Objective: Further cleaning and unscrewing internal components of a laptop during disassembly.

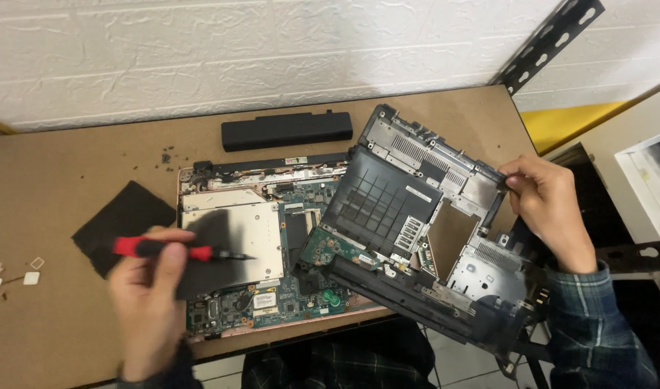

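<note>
my right hand (549, 205) grips the black plastic laptop bottom cover (423, 238), tilted up over the brown table's front right edge. my left hand (148, 302) is closed around the red-handled screwdriver (173, 250). the cover could catch on the green motherboard (322, 248) beneath or slip from my one-sided grip.

The bottom cover (423, 238), a black and bare-metal laptop shell with vent grilles and a square cut-out, is lifted and tilted over the laptop's right half, inner side up, gripped at its far right edge. The screwdriver (178, 251), red-handled with a black shaft, lies level above the open laptop (250, 238), tip pointing right.
</note>
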